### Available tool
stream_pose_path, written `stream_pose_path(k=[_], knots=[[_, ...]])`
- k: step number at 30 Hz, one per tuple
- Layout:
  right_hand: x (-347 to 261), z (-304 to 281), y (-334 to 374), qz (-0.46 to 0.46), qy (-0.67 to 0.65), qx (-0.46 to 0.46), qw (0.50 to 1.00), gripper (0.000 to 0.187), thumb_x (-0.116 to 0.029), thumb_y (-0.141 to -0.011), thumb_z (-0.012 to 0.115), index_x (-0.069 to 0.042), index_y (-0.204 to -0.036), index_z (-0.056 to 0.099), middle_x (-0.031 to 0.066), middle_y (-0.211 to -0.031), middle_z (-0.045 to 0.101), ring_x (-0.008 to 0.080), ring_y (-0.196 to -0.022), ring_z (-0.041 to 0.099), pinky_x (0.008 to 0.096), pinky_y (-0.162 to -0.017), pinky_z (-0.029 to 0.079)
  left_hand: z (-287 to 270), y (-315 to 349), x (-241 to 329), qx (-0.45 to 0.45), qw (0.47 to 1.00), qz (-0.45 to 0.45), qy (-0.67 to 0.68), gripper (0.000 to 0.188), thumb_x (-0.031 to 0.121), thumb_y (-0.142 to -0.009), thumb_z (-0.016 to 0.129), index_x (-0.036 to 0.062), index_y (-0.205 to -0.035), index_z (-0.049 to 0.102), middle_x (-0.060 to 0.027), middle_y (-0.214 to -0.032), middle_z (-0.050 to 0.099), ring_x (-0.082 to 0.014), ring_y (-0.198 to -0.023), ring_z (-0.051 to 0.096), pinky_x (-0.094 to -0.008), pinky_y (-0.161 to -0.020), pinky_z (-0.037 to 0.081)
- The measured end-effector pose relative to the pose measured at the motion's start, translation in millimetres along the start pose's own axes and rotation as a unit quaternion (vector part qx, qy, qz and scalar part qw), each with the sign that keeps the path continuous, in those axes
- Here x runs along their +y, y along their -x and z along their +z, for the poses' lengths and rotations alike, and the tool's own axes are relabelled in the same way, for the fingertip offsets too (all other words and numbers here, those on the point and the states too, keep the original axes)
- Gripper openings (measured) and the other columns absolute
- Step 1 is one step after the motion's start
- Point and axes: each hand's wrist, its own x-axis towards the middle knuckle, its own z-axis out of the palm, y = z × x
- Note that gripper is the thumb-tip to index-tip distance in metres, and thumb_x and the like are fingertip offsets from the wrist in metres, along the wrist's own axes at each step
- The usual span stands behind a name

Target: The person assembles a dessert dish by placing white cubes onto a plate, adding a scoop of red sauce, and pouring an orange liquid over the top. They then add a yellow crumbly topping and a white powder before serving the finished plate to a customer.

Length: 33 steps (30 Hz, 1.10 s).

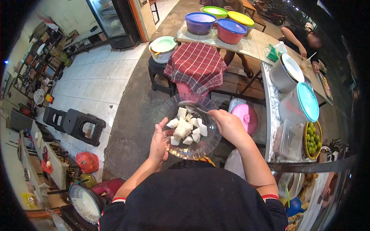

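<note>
L hand (157,143) grips clr plate (211,134) w/ white chunks (182,129), R hand (228,125) pinches metal utensil (202,111).

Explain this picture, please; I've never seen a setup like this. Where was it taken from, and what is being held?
There is no machine: a person works with bare hands. This single fisheye picture looks down from their head, so straight edges bend. The left hand supports a clear plate of white chunks; the right hand holds a metal utensil over the plate, its tip unclear. On the marbled counter to the right stand a turquoise-lidded tub and a basket of green fruit.
</note>
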Motion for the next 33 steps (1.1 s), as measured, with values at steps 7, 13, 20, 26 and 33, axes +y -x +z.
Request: stream_pose_path(k=[7,13,20,26,33], knots=[[52.7,-23.6,-71.0,0.056,-0.021,0.039,0.997,0.023,-0.009,-0.082,0.044,-0.006,-0.102,0.054,0.0185,-0.085,0.06,0.0347,-0.078,0.059,0.0421,-0.067,0.048,42.1,-97.2,28.1,0.054,0.997,0.039,0.047,0.058,0.051,-0.091,0.023,0.0123,-0.134,0.028,-0.021,-0.105,0.054,-0.0261,-0.094,0.056,-0.0377,-0.078,0.048],[102.7,-39.7,-109.9,0.084,-0.062,-0.007,0.994,0.027,-0.01,-0.081,0.048,-0.002,-0.107,0.051,0.0208,-0.082,0.06,0.0361,-0.077,0.059,0.0423,-0.067,0.047,78.3,-178.6,36.8,0.032,0.998,0.043,0.037,0.057,0.052,-0.091,0.023,0.0141,-0.134,0.029,-0.0188,-0.105,0.053,-0.027,-0.097,0.054,-0.0384,-0.083,0.045],[128.4,-71.5,-128.8,0.164,-0.096,-0.061,0.98,0.044,-0.03,-0.087,0.048,-0.009,-0.124,0.04,0.0215,-0.086,0.06,0.039,-0.078,0.058,0.0444,-0.068,0.046,95.2,-240.6,39.5,-0.062,0.997,0.028,0.045,0.059,0.052,-0.091,0.025,0.0133,-0.135,0.027,-0.0195,-0.128,0.038,-0.0315,-0.116,0.041,-0.045,-0.095,0.037],[125.1,-99.9,-83.5,0.302,-0.129,0.109,0.938,0.045,-0.034,-0.086,0.05,-0.01,-0.124,0.041,0.0185,-0.089,0.061,0.0346,-0.079,0.059,0.0411,-0.067,0.047,129.0,-312.3,42.5,-0.17,0.984,-0.054,-0.028,0.057,0.05,-0.091,0.027,0.0112,-0.133,0.029,-0.0178,-0.122,0.044,-0.0292,-0.11,0.047,-0.0405,-0.089,0.043],[114.8,-79.1,-3.7,0.453,-0.066,0.252,0.853,0.023,-0.023,-0.085,0.055,-0.006,-0.1,0.056,0.0121,-0.083,0.063,0.0248,-0.078,0.062,0.0325,-0.068,0.048,206.0,-350.5,24.8,-0.31,0.936,-0.165,-0.034,0.058,0.05,-0.091,0.028,0.0113,-0.134,0.025,-0.0167,-0.121,0.045,-0.0293,-0.108,0.049,-0.0406,-0.085,0.045]])
